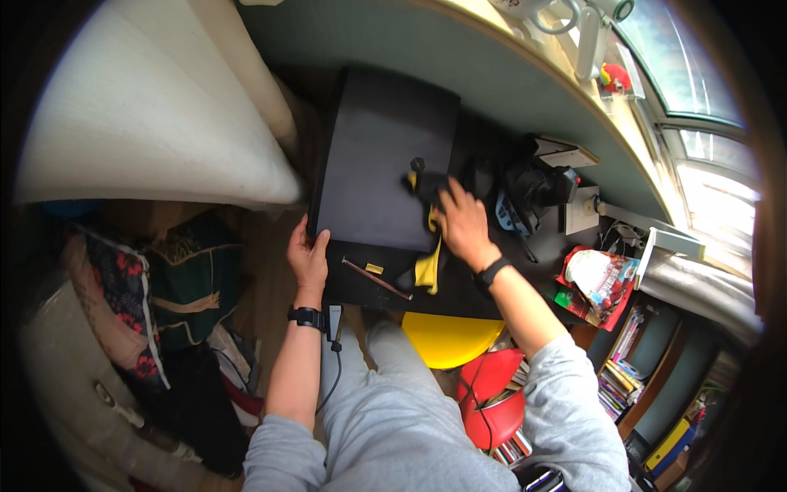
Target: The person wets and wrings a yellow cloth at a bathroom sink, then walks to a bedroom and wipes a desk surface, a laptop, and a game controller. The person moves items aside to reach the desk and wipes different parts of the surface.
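A dark rectangular panel or flat case (387,147) lies on the black desk (363,301). My left hand (307,258) grips its near left corner, thumb on top and fingers along the side. Over the panel's right edge, my right hand (462,224) holds a black-and-yellow object (424,183), blurred and partly covered by the fingers. A yellow-and-black piece (427,270) extends below that hand; whether it belongs to the same object, I cannot tell. Near the desk's front edge lie a thin brown rod (378,280) and a small yellow block (374,269).
Right of my right hand sit a blue game controller (509,212) and black gear (541,184). A red snack bag (599,286) lies at the desk's right end. Below are a yellow seat (452,338) and a red seat (492,393). A white curtain (160,117) hangs at left.
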The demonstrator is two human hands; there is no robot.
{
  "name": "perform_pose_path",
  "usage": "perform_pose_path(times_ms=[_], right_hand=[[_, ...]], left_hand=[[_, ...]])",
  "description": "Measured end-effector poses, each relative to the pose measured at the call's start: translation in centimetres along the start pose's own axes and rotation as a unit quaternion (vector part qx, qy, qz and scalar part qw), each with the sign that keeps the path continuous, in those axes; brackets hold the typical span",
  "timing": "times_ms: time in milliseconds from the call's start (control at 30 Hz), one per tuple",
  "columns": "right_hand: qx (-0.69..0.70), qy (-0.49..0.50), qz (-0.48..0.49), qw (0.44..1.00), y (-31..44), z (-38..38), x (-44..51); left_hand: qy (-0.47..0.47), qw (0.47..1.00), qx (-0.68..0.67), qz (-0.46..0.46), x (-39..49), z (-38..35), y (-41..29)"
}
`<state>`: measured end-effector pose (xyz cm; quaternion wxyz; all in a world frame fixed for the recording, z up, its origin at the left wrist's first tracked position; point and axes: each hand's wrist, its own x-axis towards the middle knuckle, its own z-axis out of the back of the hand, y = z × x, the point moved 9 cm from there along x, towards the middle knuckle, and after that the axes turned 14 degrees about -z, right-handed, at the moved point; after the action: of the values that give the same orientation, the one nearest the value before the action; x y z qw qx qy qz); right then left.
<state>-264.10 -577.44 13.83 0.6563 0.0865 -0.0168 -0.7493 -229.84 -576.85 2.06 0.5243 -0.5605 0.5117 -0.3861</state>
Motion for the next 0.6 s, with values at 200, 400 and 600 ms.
perform_pose_path(times_ms=[200, 400, 600], right_hand=[[-0.009, -0.066, -0.033, 0.997, 1.9, 0.3, 6.5], [0.018, 0.033, 0.200, 0.979, 6.8, -0.4, -1.8], [-0.026, -0.093, -0.062, 0.993, 2.6, 0.1, 9.6]], left_hand=[[0.001, 1.000, -0.007, -0.022, 0.1, 0.0, -0.1], [-0.008, 0.999, -0.023, -0.021, 0.2, -0.1, 0.2], [0.000, 0.999, -0.029, -0.028, 0.2, 0.0, 0.5]])
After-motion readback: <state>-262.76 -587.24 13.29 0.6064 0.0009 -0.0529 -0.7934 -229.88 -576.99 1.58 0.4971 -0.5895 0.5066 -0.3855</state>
